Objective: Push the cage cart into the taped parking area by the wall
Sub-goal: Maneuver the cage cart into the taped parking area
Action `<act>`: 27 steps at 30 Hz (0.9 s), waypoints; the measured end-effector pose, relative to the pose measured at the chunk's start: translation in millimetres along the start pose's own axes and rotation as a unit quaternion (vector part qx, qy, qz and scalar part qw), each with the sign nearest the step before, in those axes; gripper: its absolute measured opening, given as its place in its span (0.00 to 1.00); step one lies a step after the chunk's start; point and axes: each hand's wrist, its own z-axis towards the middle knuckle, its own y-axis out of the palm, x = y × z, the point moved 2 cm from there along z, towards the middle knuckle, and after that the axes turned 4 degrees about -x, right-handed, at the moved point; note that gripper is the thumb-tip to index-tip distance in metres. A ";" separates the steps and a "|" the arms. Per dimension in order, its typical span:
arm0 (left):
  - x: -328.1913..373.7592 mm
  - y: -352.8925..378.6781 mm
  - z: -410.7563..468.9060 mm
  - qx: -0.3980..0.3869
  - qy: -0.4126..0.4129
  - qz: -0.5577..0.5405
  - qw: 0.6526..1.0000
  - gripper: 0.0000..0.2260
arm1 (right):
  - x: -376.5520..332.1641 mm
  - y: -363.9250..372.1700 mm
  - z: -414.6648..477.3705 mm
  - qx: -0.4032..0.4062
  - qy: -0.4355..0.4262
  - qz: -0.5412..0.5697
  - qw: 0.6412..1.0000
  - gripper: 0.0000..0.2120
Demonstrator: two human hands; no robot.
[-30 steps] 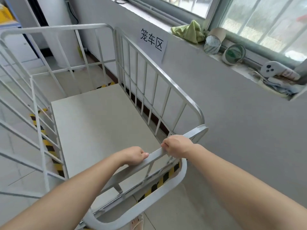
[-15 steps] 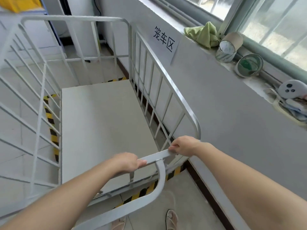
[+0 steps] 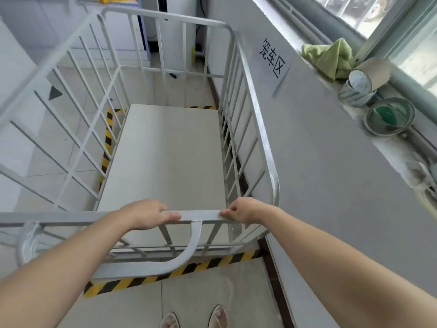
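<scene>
A: Two hands grasp the cage cart's (image 3: 170, 162) top rail, left hand (image 3: 146, 215) and right hand (image 3: 246, 210) with fingers curled over it.

B: Where's the cart?

A: Ahead of the fingers, inside the striped floor tape (image 3: 179, 271), beside the wall (image 3: 331, 162).

B: Risk?

A: Pushing rightward could scrape the wall; the right knuckles look close.

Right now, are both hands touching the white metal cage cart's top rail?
Touching. The head view shows the left hand and right hand each wrapped over the white metal cage cart's top rail.
</scene>
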 end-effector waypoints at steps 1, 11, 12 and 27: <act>-1.3 -0.4 -0.1 0.002 0.000 -0.003 1.000 0.20 | -0.3 0.1 1.7 0.003 0.001 0.003 1.000 0.21; -49.1 -18.6 -11.9 0.015 -0.018 -0.010 1.000 0.23 | -46.7 10.4 19.9 0.027 0.004 0.031 0.999 0.26; -57.2 -21.2 -13.3 0.014 -0.022 -0.009 1.000 0.23 | -54.8 11.5 23.0 0.027 0.006 0.032 0.999 0.27; -74.2 -37.3 -25.5 0.059 -0.099 0.052 0.992 0.25 | -127.2 -2.9 51.0 -0.008 -0.092 -0.068 0.993 0.27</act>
